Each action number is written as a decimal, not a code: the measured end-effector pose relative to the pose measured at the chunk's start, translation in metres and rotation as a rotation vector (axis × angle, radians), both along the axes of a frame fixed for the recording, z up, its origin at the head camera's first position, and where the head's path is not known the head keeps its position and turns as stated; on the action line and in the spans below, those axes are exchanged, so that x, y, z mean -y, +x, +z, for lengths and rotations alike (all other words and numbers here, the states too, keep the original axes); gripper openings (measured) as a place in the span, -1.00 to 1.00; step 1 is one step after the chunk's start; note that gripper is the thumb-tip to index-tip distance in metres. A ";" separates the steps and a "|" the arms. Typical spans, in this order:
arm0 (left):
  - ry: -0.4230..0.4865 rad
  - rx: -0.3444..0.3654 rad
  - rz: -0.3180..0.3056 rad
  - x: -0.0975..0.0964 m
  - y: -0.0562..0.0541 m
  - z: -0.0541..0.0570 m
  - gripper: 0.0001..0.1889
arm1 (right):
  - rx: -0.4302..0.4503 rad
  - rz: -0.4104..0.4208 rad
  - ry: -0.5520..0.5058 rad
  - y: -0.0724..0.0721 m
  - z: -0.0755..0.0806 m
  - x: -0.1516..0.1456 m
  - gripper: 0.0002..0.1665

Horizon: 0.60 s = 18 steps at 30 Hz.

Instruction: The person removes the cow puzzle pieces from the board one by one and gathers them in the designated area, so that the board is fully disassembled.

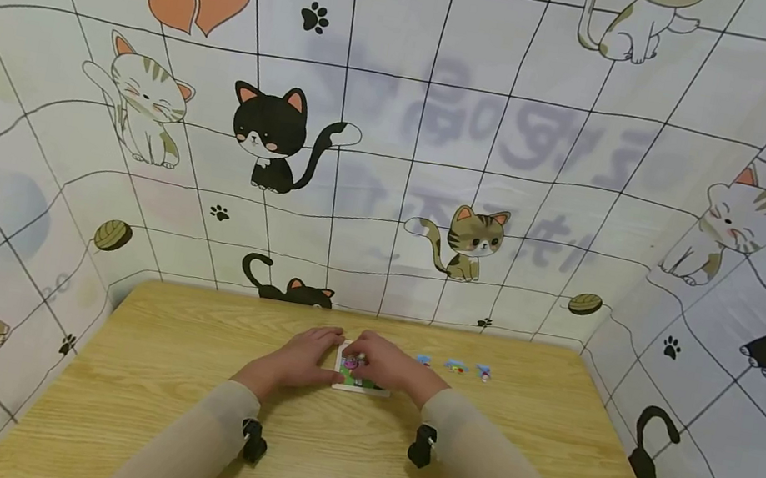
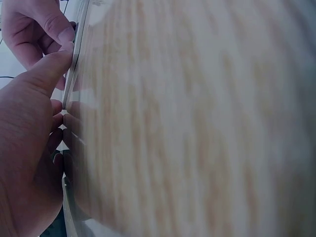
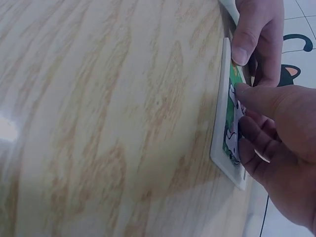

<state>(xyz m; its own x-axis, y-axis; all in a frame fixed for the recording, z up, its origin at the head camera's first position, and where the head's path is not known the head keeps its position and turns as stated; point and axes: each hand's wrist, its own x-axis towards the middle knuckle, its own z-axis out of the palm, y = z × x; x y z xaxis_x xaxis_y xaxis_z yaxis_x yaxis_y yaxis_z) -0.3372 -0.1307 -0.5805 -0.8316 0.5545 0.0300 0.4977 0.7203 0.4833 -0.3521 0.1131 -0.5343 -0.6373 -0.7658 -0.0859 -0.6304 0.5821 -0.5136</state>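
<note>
At lower centre, the board (image 1: 361,390) is braced, presumably for steadiness, by the loosely spread left hand (image 1: 302,357); the right hand (image 1: 388,363) is bent over it, but any pinch cannot be told.

hands (image 1: 304,357) at white-edged picture board (image 1: 360,390) | three small colourful pieces (image 1: 456,366) to its right on wooden table (image 1: 332,450) | shapes unclear

2 hands (image 1: 302,356) (image 1: 383,362), 1 brd (image 1: 360,390), 3 loose pcs (image 1: 423,360) (image 1: 456,366) (image 1: 484,372)
</note>
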 end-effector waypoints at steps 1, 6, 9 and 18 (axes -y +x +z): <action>-0.001 0.001 0.000 0.000 -0.001 -0.002 -0.09 | 0.001 -0.002 -0.001 0.000 0.000 0.000 -0.57; 0.017 -0.002 0.002 0.002 -0.007 -0.009 -0.05 | 0.009 -0.019 -0.004 -0.002 -0.003 0.001 -0.59; 0.030 -0.002 0.007 0.003 -0.010 -0.012 -0.03 | 0.030 -0.035 -0.018 -0.003 -0.004 0.001 -0.61; 0.020 0.019 0.014 0.000 -0.004 -0.004 -0.07 | 0.075 -0.066 -0.032 -0.002 -0.002 0.001 -0.63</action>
<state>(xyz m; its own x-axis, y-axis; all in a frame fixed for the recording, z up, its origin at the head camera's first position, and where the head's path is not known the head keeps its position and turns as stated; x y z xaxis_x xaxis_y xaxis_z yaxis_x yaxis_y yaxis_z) -0.3411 -0.1308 -0.5840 -0.8398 0.5424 0.0246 0.4782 0.7174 0.5066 -0.3536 0.1120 -0.5359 -0.6788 -0.7258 -0.1117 -0.5506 0.6037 -0.5765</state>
